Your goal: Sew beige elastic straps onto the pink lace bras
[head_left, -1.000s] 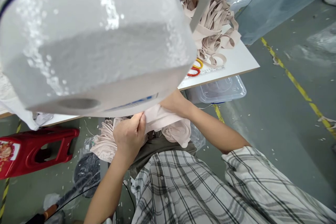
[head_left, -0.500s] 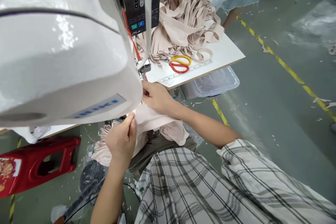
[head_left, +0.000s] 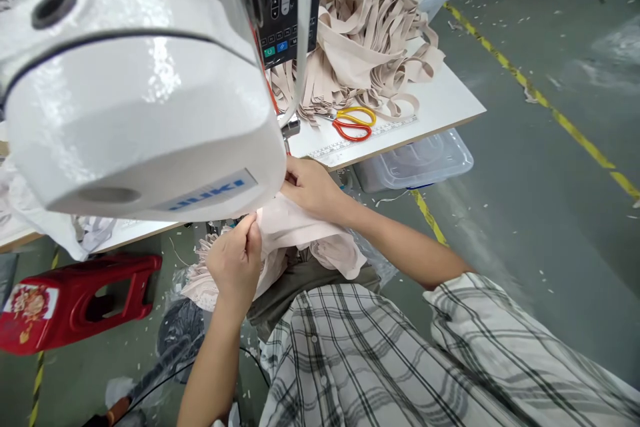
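Note:
Pale pink fabric (head_left: 305,228) hangs from both hands down over my lap, in front of the white sewing machine (head_left: 165,127). My left hand (head_left: 236,257) pinches the fabric's edge between thumb and fingers, just below the machine head. Higher up and to the right, my right hand (head_left: 313,188) is closed on the same fabric, its fingertips partly hidden behind the machine head. The needle area is out of sight under the head. Gathered fabric edges (head_left: 203,273) bunch to the left of my left hand.
Scissors (head_left: 354,123) with yellow and red handles and a clear ruler (head_left: 365,137) lie on the white table (head_left: 450,103), beside piled beige fabric strips (head_left: 360,40). A lidded plastic box (head_left: 417,160) sits under the table edge. A red stool (head_left: 85,300) stands at left.
The view has shifted, so the machine and table appear further right. Both hands keep their hold on the fabric, nearly unmoved.

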### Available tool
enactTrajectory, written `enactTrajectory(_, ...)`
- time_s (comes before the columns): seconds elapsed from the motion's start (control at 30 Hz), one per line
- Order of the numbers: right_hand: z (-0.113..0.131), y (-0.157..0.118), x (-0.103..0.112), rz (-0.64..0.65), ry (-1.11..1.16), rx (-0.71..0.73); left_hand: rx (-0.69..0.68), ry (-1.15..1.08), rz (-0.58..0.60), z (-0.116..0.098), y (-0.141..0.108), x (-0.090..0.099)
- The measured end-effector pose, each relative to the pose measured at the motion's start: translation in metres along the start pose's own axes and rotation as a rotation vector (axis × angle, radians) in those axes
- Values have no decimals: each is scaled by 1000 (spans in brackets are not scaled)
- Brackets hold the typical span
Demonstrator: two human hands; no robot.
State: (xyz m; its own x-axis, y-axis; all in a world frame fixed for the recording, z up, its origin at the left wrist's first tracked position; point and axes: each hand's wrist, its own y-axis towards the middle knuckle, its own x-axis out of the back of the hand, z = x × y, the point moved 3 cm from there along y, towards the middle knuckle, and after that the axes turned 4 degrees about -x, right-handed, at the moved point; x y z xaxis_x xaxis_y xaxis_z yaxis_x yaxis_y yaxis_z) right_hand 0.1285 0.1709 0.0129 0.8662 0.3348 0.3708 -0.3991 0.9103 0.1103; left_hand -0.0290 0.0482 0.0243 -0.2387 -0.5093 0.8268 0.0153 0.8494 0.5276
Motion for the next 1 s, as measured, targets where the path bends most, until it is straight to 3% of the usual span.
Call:
enactTrajectory(0.5, 3, 1, -2, 16, 18, -1, 193, -99, 13, 15, 0, -1)
enactTrajectory(0.77, -9, 0, -8, 18, 112, -31, 268, -176, -22, 19, 3, 1)
enactTrajectory(0.9, -19, -9, -13, 15, 309, -148, 274, -196, -18, 21, 4, 1)
enactTrajectory(1.0, -26, -28, -22, 59, 638, -390, 271, -211, 5, 20, 4, 3)
